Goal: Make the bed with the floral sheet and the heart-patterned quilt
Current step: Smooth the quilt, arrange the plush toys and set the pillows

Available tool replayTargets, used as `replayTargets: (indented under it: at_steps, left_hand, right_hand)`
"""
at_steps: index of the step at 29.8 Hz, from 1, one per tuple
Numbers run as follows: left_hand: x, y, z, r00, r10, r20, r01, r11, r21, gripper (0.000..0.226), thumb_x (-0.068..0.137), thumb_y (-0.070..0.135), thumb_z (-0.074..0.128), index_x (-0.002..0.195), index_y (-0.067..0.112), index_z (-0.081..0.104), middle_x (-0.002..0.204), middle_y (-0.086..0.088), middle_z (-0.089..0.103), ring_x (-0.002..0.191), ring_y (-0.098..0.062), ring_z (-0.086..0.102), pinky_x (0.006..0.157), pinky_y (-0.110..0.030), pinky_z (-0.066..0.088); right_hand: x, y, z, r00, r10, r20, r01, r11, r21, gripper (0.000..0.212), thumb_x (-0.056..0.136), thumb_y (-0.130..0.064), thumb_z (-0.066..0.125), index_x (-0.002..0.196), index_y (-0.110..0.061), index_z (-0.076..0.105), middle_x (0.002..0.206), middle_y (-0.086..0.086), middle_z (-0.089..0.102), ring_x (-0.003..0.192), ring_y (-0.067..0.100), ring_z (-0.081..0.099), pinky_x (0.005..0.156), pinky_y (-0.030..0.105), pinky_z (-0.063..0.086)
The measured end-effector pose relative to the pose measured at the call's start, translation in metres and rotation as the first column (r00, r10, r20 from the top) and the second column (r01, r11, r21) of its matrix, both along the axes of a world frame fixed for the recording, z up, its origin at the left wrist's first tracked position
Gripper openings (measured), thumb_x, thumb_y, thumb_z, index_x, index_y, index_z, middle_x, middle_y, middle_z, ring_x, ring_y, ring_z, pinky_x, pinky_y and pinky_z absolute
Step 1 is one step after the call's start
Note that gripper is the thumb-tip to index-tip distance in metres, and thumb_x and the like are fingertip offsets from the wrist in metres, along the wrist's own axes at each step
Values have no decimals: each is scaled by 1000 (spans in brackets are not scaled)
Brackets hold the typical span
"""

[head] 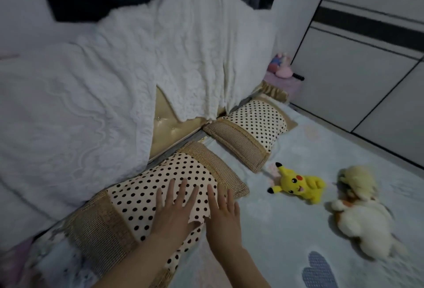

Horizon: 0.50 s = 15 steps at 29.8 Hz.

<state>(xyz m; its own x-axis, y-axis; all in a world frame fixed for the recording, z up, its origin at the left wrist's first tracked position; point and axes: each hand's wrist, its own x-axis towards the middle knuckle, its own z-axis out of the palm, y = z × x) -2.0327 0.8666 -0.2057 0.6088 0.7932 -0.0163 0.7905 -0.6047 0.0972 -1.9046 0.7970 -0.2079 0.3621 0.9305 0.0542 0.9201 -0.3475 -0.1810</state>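
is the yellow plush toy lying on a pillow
No, the yellow plush toy lies on the quilt, apart from the near pillow and the far pillow.

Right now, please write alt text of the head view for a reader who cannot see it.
The left hand and right hand lie flat on a dotted pillow. A second pillow lies beyond; a yellow plush and a white plush lie on the quilt.
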Motion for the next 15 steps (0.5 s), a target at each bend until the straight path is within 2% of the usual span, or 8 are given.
replayTargets:
  at_steps: [2, 3, 4, 5, 7, 9, 15]
  left_hand:
    - [6, -15, 25, 999, 22, -42, -22, 1000, -4, 104, 85, 71, 50, 156, 23, -9, 162, -12, -10, 147, -35, -16, 110, -56, -18]
    - [9, -15, 34, 998, 34, -61, -35, 999, -20, 96, 92, 69, 39, 152, 25, -21, 159, -8, -24, 146, -34, -25, 111, -55, -20]
    - [12, -32, 49, 993, 52, -110, -58, 997, -48, 91, 94, 68, 33, 151, 26, -25, 158, -5, -28, 145, -35, -27, 113, -55, -18]
    - [15, -46, 63, 992, 42, -122, -50, 997, -67, 89, 95, 67, 31, 151, 27, -24, 160, -5, -27, 146, -35, -25, 115, -56, -14]
    - [20, -92, 94, 993, 10, -114, -17, 998, -64, 88, 95, 67, 31, 152, 26, -22, 162, -7, -23, 147, -35, -23, 118, -56, -9]
    - [25, -115, 107, 993, 8, -114, -15, 998, -58, 88, 95, 67, 31, 153, 25, -20, 162, -8, -21, 147, -35, -22, 119, -55, -7]
    - [46, -202, 145, 995, -48, -83, 47, 999, -13, 87, 95, 67, 32, 156, 24, -13, 164, -8, -13, 149, -36, -17, 118, -55, -7]
  right_hand:
    - [4, -17, 19, 999, -16, -30, 17, 1000, 17, 101, 66, -21, 86, 152, -24, 32, 158, 5, 32, 143, 36, 34, 110, 48, 30]
    - [5, -18, 27, 999, -3, -39, 4, 999, 38, 94, 80, -18, 76, 156, -25, 20, 163, 4, 19, 148, 35, 20, 116, 47, 19]
    - [8, -37, 40, 998, -12, -59, 13, 1000, 19, 88, 90, -16, 65, 157, -27, 10, 165, 2, 8, 151, 32, 6, 119, 46, 9]
    - [11, -52, 52, 997, -11, -72, 13, 1000, 27, 83, 95, -15, 57, 157, -27, 2, 165, 2, 1, 151, 30, -3, 120, 45, 3]
    - [15, -99, 82, 997, -35, -62, 38, 998, 47, 80, 99, -17, 50, 157, -26, -5, 165, 2, -4, 151, 29, -10, 121, 44, 0]
    - [19, -125, 96, 995, -47, -85, 50, 998, 36, 79, 101, -22, 48, 157, -25, -7, 165, 1, -8, 151, 28, -13, 121, 44, -1]
    - [46, -226, 134, 994, -112, -20, 112, 994, 9, 78, 103, -31, 45, 157, -20, -9, 165, 1, -10, 151, 28, -11, 121, 46, 2]
